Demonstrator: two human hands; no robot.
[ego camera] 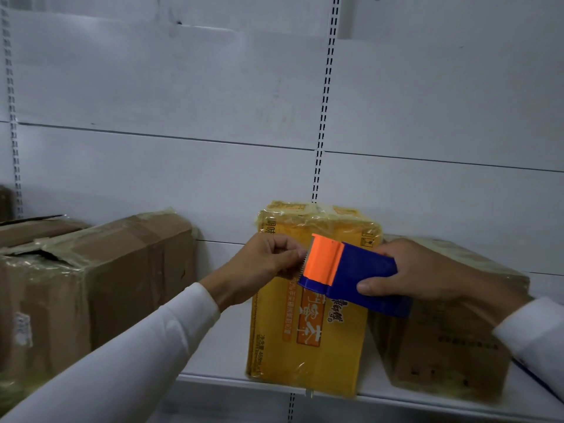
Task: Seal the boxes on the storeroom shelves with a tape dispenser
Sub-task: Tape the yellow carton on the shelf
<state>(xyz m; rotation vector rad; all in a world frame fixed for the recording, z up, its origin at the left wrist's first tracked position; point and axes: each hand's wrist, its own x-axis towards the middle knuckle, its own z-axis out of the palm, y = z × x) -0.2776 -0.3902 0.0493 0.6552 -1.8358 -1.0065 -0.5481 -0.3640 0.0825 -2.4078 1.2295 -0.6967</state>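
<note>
The right hand [427,274] grips the blue-and-orange tape dispenser [351,274] in front of the yellow carton [308,346] on the white shelf [219,355], presenting its serrated edge. The left hand [262,264] pinches there, probably drawing out the tape end, though no tape is clearly visible.

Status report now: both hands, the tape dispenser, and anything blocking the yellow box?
Right hand grips tape dispenser. Left hand pinches at its orange cutter end. Dispenser held before yellow box. Nothing in the way.

Blue-orange tape dispenser [351,271] held before upright, tape-wrapped yellow box [311,340].
</note>
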